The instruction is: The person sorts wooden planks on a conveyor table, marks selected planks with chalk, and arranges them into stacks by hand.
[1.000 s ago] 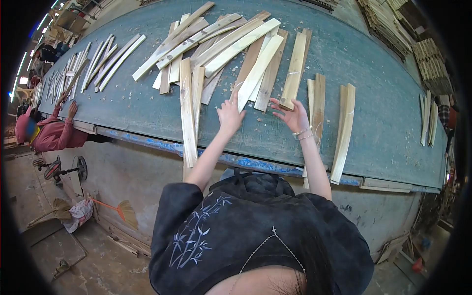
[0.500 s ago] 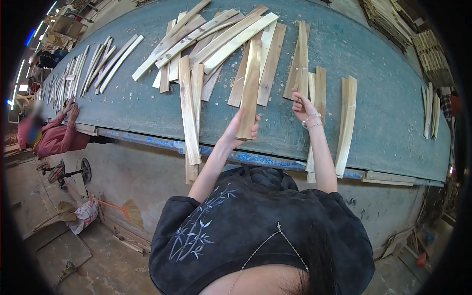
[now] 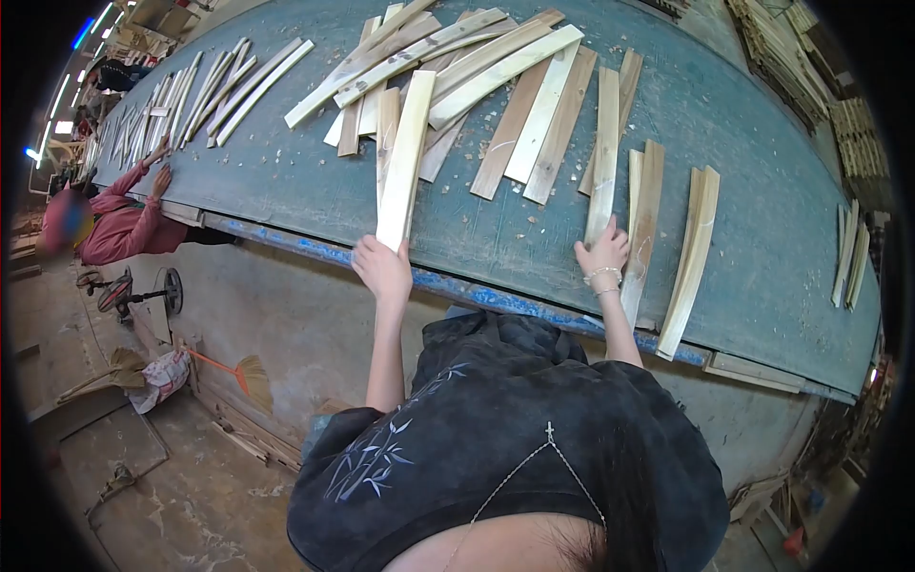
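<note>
My left hand [image 3: 384, 271] is closed on the near end of a pale wooden slat [image 3: 408, 157], above the table's front edge. That slat overlaps a browner slat [image 3: 387, 133] behind it. Farther right, my right hand [image 3: 604, 254], with bracelets at the wrist, grips the near end of a long slat [image 3: 603, 153], which crosses another lying on the table. Just right of it lie a pair of slats [image 3: 646, 210]. Three slats [image 3: 548, 124] lie side by side between my hands, beyond reach of my fingers.
The green table [image 3: 762, 219] has a blue front edge [image 3: 457, 286]. A heap of slats [image 3: 448, 57] lies at the back, more slats [image 3: 688, 267] at the right. At the far left, a co-worker in pink [image 3: 124, 224] has both hands at the table.
My left hand has moved left with a slat, to the leftmost near slats. My right hand has come down and closed on a slat. The view has shifted slightly.
</note>
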{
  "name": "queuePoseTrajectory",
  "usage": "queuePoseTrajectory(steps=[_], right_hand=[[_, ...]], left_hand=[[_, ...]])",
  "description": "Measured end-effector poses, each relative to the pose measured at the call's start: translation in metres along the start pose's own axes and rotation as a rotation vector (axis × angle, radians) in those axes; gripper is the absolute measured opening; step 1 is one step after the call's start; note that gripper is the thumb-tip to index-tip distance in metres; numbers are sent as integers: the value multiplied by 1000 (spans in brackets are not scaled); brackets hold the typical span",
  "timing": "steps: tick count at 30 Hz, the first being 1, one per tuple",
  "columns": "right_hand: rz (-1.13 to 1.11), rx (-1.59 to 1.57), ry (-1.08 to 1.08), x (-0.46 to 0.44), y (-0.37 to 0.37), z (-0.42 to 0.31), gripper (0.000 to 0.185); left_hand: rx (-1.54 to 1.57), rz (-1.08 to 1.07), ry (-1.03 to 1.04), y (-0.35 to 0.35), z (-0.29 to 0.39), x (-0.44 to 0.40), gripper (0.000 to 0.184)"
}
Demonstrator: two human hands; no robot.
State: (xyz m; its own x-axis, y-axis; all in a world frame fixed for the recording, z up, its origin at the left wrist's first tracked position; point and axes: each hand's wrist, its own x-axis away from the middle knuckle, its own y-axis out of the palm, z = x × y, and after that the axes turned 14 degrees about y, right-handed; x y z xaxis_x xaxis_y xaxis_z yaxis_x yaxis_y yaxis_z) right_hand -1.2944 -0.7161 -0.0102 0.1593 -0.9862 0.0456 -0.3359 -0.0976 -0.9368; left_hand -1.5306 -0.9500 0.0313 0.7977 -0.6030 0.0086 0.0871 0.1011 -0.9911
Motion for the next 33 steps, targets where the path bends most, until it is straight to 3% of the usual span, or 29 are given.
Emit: queuePoseTrajectory(steps=[1,3,5,7,10,15,17,18,19,21,22,23,24,25,27,31,33], right_hand=[[275,286,-123,9,-16,-28,76],[-12,154,-77,4,-12,-61,80],[-372,-185,21,0,12,-95,81],[-489,-43,-33,1,23,-143,84],[-384,180,-87,1,74,-180,88],[-347,108,-55,-7,90,-183,88],[-436,-132,9,-11,69,-174,88],[-345,-392,-59,-12,70,-160,87],[-818,-700,225,-14,29,-161,81],[-1368,-1429,160,-19,-1,-134,70],[-1360,-1427,161,-11,-23,-138,70],[-1402,-1627,258,-2,-49,-143,65],[-1432,-1832,361,3,-62,-145,61],[-1422,-1834,367,-1,-54,-140,61],[-1652,-2181,641,-20,-21,-128,58],[-1588,-1916,486,0,-2,-127,47],[-1503,-1839,540,25,-13,-125,43]], left_hand=[[-1,6,0,7,-2,0,51],[130,19,-52,16,2,5,63],[145,23,-45,8,8,2,73],[241,-12,-101,-3,16,-12,78],[409,-115,-186,4,8,-47,85],[695,-192,-106,31,-28,-86,89],[975,-232,-140,29,-30,-86,82],[978,-233,-143,30,-31,-85,82],[954,-188,-118,32,-30,-84,79],[934,-144,-90,31,-19,-79,77],[645,-29,-19,25,-4,-71,76],[354,82,51,17,11,-62,75],[272,98,95,7,25,-54,77],[275,92,101,2,33,-46,77],[135,37,212,-4,46,-35,80],[77,22,258,17,49,-25,88],[76,51,268,19,48,-26,89]])
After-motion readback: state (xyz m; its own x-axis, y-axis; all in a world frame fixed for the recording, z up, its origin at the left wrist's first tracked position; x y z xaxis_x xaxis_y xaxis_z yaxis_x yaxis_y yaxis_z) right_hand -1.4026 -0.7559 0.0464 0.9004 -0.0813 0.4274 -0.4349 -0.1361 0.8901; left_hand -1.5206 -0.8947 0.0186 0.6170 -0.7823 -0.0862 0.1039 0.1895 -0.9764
